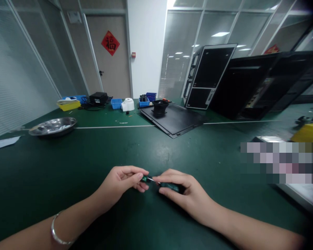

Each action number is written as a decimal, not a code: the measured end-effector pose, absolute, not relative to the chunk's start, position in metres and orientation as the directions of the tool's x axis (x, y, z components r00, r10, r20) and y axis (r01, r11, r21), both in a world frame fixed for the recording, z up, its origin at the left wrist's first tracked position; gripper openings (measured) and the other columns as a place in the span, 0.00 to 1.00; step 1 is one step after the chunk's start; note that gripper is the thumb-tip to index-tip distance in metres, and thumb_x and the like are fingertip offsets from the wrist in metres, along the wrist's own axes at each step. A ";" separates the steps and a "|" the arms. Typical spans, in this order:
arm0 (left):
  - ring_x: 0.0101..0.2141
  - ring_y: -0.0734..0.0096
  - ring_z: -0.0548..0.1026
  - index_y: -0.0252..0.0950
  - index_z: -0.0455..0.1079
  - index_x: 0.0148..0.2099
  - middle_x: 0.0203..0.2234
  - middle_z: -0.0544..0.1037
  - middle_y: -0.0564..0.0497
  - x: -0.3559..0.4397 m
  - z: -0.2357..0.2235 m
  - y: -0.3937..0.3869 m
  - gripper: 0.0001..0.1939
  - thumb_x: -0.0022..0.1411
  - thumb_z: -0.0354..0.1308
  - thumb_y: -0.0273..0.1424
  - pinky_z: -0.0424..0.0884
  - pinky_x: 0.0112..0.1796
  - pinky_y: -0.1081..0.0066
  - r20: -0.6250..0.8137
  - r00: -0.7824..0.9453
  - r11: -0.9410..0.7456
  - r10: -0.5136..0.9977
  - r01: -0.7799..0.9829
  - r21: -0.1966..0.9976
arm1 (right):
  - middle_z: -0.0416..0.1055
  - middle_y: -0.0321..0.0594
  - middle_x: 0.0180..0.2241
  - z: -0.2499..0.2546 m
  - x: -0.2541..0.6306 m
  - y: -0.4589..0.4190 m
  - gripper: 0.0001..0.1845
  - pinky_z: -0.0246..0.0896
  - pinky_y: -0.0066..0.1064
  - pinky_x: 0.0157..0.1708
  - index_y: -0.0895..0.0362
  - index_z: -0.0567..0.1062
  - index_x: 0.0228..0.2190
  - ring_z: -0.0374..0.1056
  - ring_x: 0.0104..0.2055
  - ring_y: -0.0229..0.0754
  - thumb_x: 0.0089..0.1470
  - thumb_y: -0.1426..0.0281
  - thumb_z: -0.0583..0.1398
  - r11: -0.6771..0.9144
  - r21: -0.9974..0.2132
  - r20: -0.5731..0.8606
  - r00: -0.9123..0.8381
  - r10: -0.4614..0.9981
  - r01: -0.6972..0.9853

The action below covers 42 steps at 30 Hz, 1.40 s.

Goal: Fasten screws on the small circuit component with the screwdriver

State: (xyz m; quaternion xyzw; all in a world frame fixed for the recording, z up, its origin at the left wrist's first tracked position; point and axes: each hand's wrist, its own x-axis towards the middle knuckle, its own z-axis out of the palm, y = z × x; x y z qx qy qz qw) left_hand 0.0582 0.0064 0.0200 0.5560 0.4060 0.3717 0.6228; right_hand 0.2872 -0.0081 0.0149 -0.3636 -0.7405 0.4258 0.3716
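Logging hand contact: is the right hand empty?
No, the right hand grips a green-handled screwdriver, its thin shaft pointing toward the small green piece in the left hand.

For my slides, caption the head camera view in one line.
Left hand holds a small green piece to the green-handled screwdriver in the right hand.

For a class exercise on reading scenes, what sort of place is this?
Probably an electronics assembly workshop: a green bench mat covers the table, blue parts bins stand on it, and a black computer case stands at the far side.
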 end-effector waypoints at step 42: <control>0.38 0.66 0.72 0.34 0.71 0.52 0.40 0.76 0.45 0.061 0.018 0.008 0.18 0.65 0.57 0.39 0.68 0.42 0.66 -0.007 0.319 0.008 0.948 -0.001 1.000 | 0.76 0.41 0.40 0.018 0.287 -0.009 0.15 0.66 0.34 0.44 0.50 0.79 0.46 0.71 0.42 0.42 0.58 0.63 0.61 0.327 -0.909 0.188 -0.443 0.877 0.260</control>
